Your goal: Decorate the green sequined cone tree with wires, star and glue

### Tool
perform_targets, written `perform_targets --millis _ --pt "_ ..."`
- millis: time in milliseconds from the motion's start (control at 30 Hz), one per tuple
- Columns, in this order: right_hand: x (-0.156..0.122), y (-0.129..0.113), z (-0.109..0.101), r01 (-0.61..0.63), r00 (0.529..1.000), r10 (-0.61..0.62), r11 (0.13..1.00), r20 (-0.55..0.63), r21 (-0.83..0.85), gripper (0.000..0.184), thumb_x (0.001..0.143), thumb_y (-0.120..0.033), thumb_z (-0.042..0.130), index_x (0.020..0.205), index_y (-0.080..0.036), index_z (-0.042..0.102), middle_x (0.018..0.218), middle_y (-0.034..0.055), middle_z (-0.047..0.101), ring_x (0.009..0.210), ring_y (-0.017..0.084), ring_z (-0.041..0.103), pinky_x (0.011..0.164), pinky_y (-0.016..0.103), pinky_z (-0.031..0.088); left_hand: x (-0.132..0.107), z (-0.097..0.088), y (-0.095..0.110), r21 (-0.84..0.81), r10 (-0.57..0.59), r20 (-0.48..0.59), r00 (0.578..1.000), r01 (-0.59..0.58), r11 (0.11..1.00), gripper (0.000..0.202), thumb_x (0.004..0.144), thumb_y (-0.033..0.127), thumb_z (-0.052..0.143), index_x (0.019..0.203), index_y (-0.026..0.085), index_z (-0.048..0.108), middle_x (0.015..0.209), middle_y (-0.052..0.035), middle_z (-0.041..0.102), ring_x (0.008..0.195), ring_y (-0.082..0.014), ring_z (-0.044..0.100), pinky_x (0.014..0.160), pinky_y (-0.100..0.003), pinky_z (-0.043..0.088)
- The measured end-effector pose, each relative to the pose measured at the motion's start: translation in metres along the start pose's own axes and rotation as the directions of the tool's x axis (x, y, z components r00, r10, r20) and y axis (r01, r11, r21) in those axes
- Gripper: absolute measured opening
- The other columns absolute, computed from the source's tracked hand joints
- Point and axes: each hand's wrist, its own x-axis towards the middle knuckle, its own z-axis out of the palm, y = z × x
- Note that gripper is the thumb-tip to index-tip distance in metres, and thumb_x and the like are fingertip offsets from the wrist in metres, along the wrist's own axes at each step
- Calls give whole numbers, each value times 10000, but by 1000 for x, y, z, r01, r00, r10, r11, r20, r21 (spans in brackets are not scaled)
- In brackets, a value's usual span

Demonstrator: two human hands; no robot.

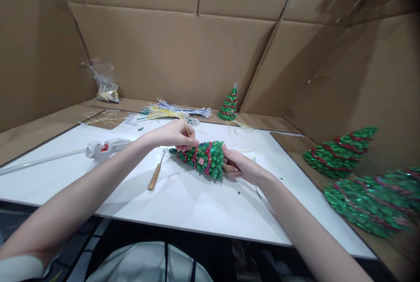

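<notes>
Over the white board [197, 203], at 12 o'clock from my body, is a little green tree [201, 159] with red bands. It is on its side. I cannot tell if it rests on the board or hangs just above it. Its long line runs from 3 o'clock to 9 o'clock, with the wide bottom at 3 o'clock and the pointy tip at 9 o'clock.

My right hand [238, 167] is closed around the wide bottom and holds it. My left hand [175, 135] sits on top of the thin end, so it is the hand nearer the tip. Its finger and thumb pinch a yellow wire [189, 135], very thin, and the wire's low end touches the tree. The tree is right between my two hands and touches both.

A poker [155, 178] with a wooden handle lies near the tree at 8 o'clock. A white glue gun [106, 147] lies at 9 o'clock, further off. A heap of wires [170, 113] is at 11 o'clock. One small tree [229, 106] stands at 1 o'clock.
</notes>
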Motion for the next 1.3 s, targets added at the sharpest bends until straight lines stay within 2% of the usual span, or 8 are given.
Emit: perform_targets --millis 367,567,667,800,1033,1167,1300 --pt "0 1 -5 -4 1000 4 996 4 -89 607 744 -729 495 524 -216 255 375 -125 180 348 17 66 330 184 47 6 16 0 2 -28 -1 1000 28 1000 234 764 318 594 626 131 569 484 25 501 450 -87 473 419 -173 345" --pt "-1 0 -2 30 999 -33 995 -31 -96 593 753 -700 519 526 -213 269 403 -124 173 366 20 70 343 184 49 -1 5 -2 91 45 -2 999 -45 995 345 786 414 593 595 128 561 497 17 498 456 -74 437 413 -171 289" --pt "-1 0 -2 23 999 -25 997 -30 -75 585 754 -698 521 538 -213 275 413 -124 175 367 22 76 344 183 52 -4 -2 -1 91 32 -32 999 -29 995 333 794 401 583 601 130 562 502 23 474 463 -76 440 426 -176 307" --pt "0 0 -2 26 999 -28 997 -26 -72 587 743 -697 536 540 -213 274 416 -124 180 371 22 75 348 188 49 -4 -5 -2 58 3 -14 1000 -2 998 295 808 358 558 619 131 567 515 20 485 464 -80 454 437 -179 340" --pt "0 1 -2 43 998 -49 991 -44 -128 598 732 -715 530 521 -211 284 406 -117 183 365 27 99 352 197 60 2 8 -5 11 66 41 997 -67 998 306 824 340 534 598 134 539 510 21 491 459 -75 435 445 -182 331" --pt "0 1 -2 45 996 -59 984 -73 -173 609 718 -745 506 508 -210 305 402 -107 201 357 35 134 347 207 93 5 17 -6 50 55 14 998 -55 997 328 824 361 528 580 142 514 478 30 470 443 -76 401 425 -188 283" --pt "0 2 -2 47 995 -63 981 -77 -188 601 717 -749 501 527 -209 316 414 -109 199 367 37 123 355 212 91 2 16 -5 79 84 1 996 -84 993 347 824 380 528 577 137 532 480 34 445 450 -72 367 425 -193 249"
